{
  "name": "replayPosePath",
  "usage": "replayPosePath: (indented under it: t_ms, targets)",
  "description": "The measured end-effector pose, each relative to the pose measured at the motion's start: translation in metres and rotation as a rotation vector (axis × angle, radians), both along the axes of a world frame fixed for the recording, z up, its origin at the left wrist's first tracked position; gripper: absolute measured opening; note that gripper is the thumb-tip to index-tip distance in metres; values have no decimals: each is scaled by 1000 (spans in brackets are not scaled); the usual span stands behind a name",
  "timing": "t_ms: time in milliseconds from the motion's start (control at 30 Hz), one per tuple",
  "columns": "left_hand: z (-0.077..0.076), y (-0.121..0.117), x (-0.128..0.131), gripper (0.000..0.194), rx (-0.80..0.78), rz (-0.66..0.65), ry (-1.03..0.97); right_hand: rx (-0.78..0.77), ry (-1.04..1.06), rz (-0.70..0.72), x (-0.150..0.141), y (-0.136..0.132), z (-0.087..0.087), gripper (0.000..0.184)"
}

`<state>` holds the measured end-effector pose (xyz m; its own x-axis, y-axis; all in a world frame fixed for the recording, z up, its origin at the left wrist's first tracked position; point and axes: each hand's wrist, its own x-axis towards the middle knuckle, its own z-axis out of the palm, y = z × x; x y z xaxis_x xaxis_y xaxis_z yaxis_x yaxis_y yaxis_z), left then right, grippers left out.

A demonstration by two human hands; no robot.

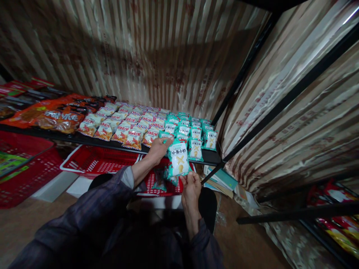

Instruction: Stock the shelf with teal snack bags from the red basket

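A teal-and-white snack bag (179, 160) is held between my hands, its printed front toward me, above a red basket and in front of the shelf. My left hand (158, 150) grips its upper left corner, the thumb lying along the edge. At the lower right corner, my right hand (191, 186) pinches the bag between closed fingers. Just behind stand rows of matching teal snack bags (196, 133) on the black shelf (212, 156). White-and-red snack bags (131, 135) fill the rows left of them.
Orange snack packs (60, 118) lie farther left on the shelf. Below it are red baskets (98, 158), one with more teal bags (159, 181) inside. A black metal post (244, 67) rises at the right end, near books (221, 177) on the floor. A patterned curtain (157, 48) hangs behind.
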<state>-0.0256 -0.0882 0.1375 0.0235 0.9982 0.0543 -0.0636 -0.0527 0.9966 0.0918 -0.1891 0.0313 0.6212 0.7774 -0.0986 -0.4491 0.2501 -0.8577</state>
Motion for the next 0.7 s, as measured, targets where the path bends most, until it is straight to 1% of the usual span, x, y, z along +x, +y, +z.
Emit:
replayPosePath:
  t_ms: [100,200,300,400,467,567,700]
  targets:
    - [-7,1,-2,49,36,-31,-26,-6,-21,-6,-2,-3,-1,33]
    - [-10,2,-7,50,41,-39,-48,-17,-53,8,-2,-5,-1,31]
    - [-7,3,-14,47,54,-21,-32,-63,-46,77,1,-4,0,33]
    - [-2,3,-23,45,64,-47,1,-105,-48,162,6,-3,4,32]
    - [0,3,-29,46,74,-72,29,-89,-71,183,10,-1,10,30]
    - [-1,2,-36,47,140,-108,108,-9,-120,209,15,4,25,30]
    - [-6,-1,-39,45,255,-239,249,68,-197,299,15,16,48,37]
